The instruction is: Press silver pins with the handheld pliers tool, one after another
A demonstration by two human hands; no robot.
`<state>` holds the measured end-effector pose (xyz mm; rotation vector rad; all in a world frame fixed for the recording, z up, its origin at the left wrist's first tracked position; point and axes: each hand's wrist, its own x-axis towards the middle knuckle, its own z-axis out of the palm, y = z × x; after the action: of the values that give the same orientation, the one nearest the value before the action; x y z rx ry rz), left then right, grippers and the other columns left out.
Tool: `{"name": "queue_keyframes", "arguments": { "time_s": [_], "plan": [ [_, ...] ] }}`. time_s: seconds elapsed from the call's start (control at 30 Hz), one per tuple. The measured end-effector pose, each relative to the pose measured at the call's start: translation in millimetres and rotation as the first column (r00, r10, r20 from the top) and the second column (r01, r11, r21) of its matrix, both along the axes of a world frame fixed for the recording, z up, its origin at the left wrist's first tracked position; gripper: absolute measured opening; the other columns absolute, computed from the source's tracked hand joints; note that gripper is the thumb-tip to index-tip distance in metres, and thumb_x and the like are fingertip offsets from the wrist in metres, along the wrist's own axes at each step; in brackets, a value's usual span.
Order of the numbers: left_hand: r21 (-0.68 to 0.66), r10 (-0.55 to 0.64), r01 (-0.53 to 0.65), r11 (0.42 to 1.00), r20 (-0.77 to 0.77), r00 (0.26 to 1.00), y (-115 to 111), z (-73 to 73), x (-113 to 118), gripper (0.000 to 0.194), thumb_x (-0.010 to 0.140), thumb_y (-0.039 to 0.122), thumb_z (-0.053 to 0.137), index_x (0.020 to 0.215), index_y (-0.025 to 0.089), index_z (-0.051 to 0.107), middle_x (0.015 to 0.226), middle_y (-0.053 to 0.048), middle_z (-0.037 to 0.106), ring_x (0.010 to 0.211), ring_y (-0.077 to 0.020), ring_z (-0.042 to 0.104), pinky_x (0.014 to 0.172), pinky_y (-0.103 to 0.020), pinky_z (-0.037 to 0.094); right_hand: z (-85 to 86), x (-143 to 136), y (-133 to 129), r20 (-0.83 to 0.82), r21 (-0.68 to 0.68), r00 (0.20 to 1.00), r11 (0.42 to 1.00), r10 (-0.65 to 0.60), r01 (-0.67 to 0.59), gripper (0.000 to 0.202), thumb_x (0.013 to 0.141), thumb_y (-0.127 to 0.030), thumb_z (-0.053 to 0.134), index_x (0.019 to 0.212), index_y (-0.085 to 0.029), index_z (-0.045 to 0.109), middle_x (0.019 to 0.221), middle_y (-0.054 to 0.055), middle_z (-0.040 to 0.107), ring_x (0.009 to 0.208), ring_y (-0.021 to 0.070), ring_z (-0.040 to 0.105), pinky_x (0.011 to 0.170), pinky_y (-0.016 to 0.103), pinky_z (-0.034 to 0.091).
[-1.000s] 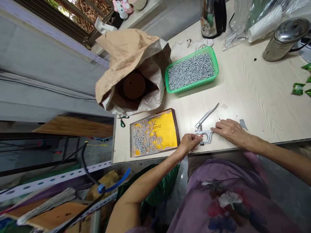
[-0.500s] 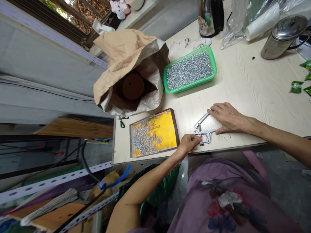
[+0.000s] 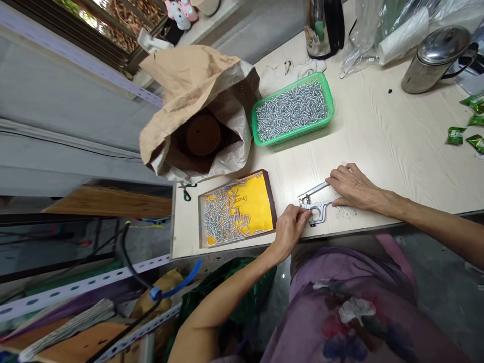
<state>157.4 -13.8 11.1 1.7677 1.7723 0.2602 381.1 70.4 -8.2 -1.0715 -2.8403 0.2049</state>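
Metal press pliers (image 3: 315, 201), handles now squeezed closer, right hand (image 3: 351, 185) grip closed, left hand (image 3: 290, 229) pinching head

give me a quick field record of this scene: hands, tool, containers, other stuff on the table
left hand: at the head of the pliers, fingertips on it
right hand: pressing down on the pliers' handles
pliers: metal, lying on the table near its front edge
tray: left of the pliers, yellow base, small metal parts heaped at its left end
basket: green, full of metal parts
sack: open, behind the tray
far edge: kettle, jug
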Motion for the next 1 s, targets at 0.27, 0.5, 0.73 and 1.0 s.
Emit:
{"name": "queue_keyframes", "arguments": {
  "time_s": [0.27,0.5,0.73,1.0],
  "plan": [
    [0.218,-0.466,0.494,0.842,-0.171,0.868,42,-20.8,35,0.057,0.089,0.035,0.061,0.138,0.017,0.037,0.134,-0.016,0.051,0.120,-0.0290,0.050,0.102,-0.047,0.045,-1.3,2,-6,-0.038,-0.036,0.999,0.999,-0.018,0.017,0.043,0.080,-0.042,0.071,0.110,-0.013,0.061,0.103,0.014,0.063,0.097,0.0279,0.052,0.081,0.038,0.034],
    [0.100,-0.499,0.530,0.842,-0.228,0.836,50,-18.0,41,0.060,0.084,0.028,0.065,0.135,0.014,0.037,0.118,-0.013,0.054,0.109,-0.0289,0.052,0.091,-0.045,0.049,8.7,12,-9,0.081,-0.056,0.994,0.995,-0.072,0.077,0.047,0.075,-0.040,0.077,0.108,-0.012,0.060,0.102,0.013,0.064,0.095,0.0276,0.054,0.075,0.035,0.037],
    [0.093,-0.510,0.538,0.838,-0.217,0.832,43,-14.0,45,0.023,0.089,0.027,0.059,0.110,0.020,0.056,0.102,-0.007,0.057,0.098,-0.0239,0.053,0.086,-0.039,0.049,6.7,9,-25,0.055,-0.018,0.998,1.000,-0.021,0.022,0.008,0.087,-0.022,0.064,0.087,-0.014,0.063,0.084,0.009,0.063,0.082,0.0228,0.052,0.069,0.033,0.032],
    [0.028,-0.544,0.561,0.827,-0.208,0.813,44,-7.1,50,0.010,0.091,0.025,0.057,0.097,0.018,0.062,0.093,-0.007,0.060,0.096,-0.0246,0.054,0.081,-0.037,0.050,-2.4,7,-41,-0.035,0.032,0.999,0.999,-0.017,0.018,0.024,0.093,-0.007,0.043,0.084,-0.017,0.064,0.075,0.007,0.060,0.075,0.0204,0.050,0.068,0.033,0.032]
  ]
}}
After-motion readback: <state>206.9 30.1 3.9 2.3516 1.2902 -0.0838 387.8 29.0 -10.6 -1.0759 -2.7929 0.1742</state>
